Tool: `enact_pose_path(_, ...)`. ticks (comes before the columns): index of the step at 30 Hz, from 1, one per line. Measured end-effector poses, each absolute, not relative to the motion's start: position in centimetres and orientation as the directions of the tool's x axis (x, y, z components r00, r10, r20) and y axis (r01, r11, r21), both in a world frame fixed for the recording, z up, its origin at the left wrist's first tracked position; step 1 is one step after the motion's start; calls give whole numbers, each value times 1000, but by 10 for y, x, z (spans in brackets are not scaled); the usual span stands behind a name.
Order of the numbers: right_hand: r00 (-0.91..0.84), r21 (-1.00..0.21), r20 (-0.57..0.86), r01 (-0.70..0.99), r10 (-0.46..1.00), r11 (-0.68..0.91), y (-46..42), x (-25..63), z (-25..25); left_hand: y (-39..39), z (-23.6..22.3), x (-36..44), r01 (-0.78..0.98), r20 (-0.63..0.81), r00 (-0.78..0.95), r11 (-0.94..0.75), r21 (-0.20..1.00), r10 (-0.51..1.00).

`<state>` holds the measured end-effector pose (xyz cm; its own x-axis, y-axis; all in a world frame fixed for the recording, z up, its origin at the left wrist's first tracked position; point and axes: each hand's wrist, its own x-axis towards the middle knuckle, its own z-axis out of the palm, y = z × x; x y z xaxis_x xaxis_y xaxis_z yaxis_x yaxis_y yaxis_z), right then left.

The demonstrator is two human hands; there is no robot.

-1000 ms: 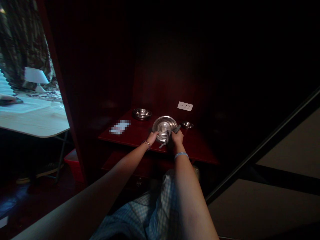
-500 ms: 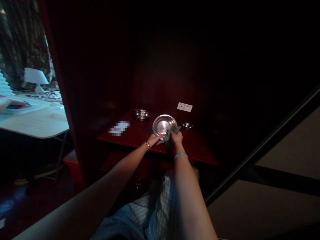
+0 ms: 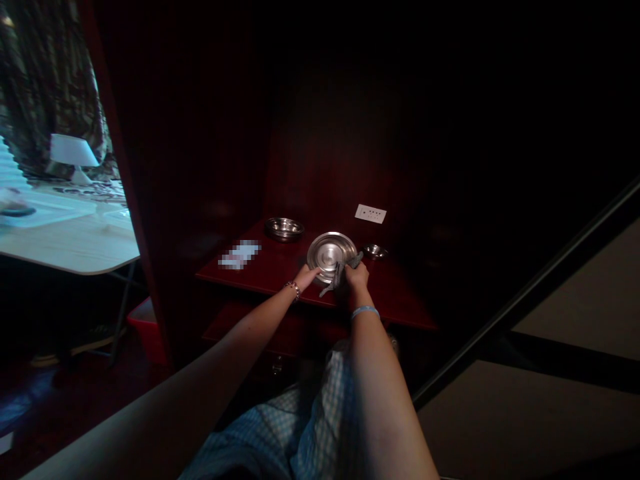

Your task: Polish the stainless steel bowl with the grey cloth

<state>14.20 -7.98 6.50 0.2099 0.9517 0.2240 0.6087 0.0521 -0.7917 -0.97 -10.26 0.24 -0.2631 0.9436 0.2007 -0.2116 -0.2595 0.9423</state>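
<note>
A shiny steel bowl (image 3: 327, 251) is tilted toward me over the front part of the dark red shelf (image 3: 270, 267). My left hand (image 3: 307, 275) is closed on its lower left rim, thumb on the inner side. In my right hand (image 3: 358, 275) is a bunched grey cloth (image 3: 339, 275), pressed against the bowl's lower right rim; the fingers behind it are hidden. Behind and to the left of the held bowl sit steel bowls (image 3: 284, 229) that look stacked. A smaller steel bowl (image 3: 375, 251) lies just to the right of my right hand.
A white socket plate (image 3: 371, 213) is on the back wall. A blurred-out pale item (image 3: 240, 255) lies on the shelf's left. Further left are a wooden table (image 3: 75, 247) with a white lamp (image 3: 75, 150), another person's blurred hand (image 3: 14, 200), and a red bin (image 3: 150, 330).
The bowl and both hands have shifted slightly right. My right hand with the cloth has moved a little right along the rim, baring more of the bowl's lower edge. The other person's hand has drawn left.
</note>
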Motion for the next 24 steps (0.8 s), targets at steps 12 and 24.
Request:
enact_pose_path(12,179,-776,222,627,958,62,-89,140,72,-105,2,-17,-236,175,-327,-259,936,929)
enact_pose_path(24,164,-792,181,608,970,45,-84,137,70,-107,-1,-8,-101,265,-179,-286,953,947)
